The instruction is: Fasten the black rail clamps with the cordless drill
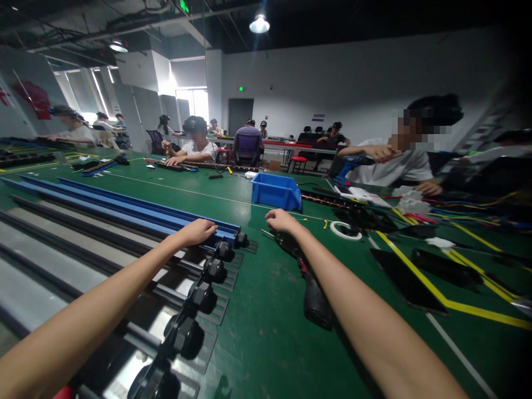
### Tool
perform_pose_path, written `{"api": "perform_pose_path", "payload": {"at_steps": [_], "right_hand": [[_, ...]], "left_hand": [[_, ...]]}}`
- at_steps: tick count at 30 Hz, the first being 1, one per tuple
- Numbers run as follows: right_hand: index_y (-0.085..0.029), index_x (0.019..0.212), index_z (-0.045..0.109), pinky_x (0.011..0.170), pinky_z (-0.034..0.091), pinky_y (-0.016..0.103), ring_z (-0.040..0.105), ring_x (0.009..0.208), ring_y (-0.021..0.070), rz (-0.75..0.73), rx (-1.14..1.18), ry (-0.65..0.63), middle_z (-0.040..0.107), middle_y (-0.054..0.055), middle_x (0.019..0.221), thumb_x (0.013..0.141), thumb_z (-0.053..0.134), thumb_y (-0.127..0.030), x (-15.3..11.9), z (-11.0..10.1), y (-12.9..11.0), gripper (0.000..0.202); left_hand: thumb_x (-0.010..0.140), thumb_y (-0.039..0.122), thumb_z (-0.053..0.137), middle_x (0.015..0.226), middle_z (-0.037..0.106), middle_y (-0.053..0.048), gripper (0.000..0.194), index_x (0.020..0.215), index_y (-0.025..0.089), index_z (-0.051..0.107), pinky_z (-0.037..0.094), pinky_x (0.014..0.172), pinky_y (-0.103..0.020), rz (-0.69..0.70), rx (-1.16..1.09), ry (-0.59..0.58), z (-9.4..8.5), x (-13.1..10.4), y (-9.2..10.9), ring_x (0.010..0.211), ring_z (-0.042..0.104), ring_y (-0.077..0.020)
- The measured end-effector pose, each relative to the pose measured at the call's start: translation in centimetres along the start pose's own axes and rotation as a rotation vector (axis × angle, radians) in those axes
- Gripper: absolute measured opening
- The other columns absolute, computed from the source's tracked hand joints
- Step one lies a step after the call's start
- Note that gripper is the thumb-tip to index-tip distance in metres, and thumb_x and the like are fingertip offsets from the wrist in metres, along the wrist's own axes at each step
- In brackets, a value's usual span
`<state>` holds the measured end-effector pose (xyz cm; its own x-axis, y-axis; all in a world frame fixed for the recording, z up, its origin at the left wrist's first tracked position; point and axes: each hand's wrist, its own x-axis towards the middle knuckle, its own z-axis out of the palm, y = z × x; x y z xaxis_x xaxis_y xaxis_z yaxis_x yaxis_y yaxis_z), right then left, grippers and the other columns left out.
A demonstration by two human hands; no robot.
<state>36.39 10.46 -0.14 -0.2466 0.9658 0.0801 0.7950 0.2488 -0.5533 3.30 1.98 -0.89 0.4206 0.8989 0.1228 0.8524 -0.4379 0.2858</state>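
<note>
My left hand [199, 230], fingers curled, is at the right end of the blue metal rails [145, 213]. Whatever lies under its fingertips is hidden. Close by are black cable glands [202, 296] in a row at the ends of the long grey bars. My right hand [281, 220] is closed, just in front of a blue plastic bin [276, 191]; anything in its fingers is too small to make out. Below my right forearm a black and red power screwdriver [313, 302] lies on the green table, its thin bit pointing away from me.
A roll of white tape [346, 230], black flat panels [407, 280] and coloured wires [469, 216] lie to the right. Across the table a co-worker [399, 160] holds a blue power drill [349, 166]. Another person [195, 147] works further back.
</note>
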Motion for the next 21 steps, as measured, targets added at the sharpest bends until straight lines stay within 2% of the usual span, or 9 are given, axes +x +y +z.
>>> {"api": "perform_pose_path", "payload": {"at_steps": [4,7,12,21], "right_hand": [[-0.014,0.107,0.071,0.07,0.048,0.023,0.067,0.071,0.0172,-0.039,0.094,-0.032,0.074,0.006,0.078,0.077,0.061,-0.011,0.1,2.1,0.0,0.032],[-0.012,0.117,0.066,0.066,0.049,0.022,0.067,0.068,0.0162,-0.068,0.193,-0.094,0.074,0.005,0.075,0.082,0.058,-0.013,-0.6,2.8,0.5,0.035],[-0.01,0.12,0.06,0.065,0.051,0.021,0.067,0.069,0.0144,-0.095,0.329,-0.14,0.074,0.007,0.081,0.086,0.056,-0.013,-1.4,3.0,0.4,0.035],[-0.009,0.112,0.063,0.062,0.051,0.021,0.064,0.061,0.0117,-0.078,0.421,-0.192,0.072,0.007,0.078,0.088,0.055,-0.015,-1.5,3.0,-0.1,0.026]], "left_hand": [[0.097,0.045,0.033,0.072,0.065,-0.006,0.047,0.076,0.017,0.064,0.035,0.064,-0.027,0.0,-0.004,0.001,0.1,0.0,-0.1,0.066,0.057,-0.0181],[0.097,0.046,0.034,0.073,0.066,-0.007,0.047,0.077,0.017,0.064,0.035,0.065,-0.027,-0.009,-0.009,-0.003,0.2,0.1,-0.3,0.068,0.058,-0.0184],[0.097,0.047,0.033,0.074,0.066,-0.007,0.047,0.077,0.017,0.064,0.035,0.064,-0.027,-0.01,-0.017,-0.011,0.2,0.0,-0.3,0.066,0.057,-0.0181],[0.098,0.047,0.032,0.073,0.065,-0.007,0.047,0.074,0.018,0.061,0.035,0.066,-0.028,-0.016,0.0,-0.006,0.1,-0.1,-0.2,0.066,0.056,-0.0183]]}}
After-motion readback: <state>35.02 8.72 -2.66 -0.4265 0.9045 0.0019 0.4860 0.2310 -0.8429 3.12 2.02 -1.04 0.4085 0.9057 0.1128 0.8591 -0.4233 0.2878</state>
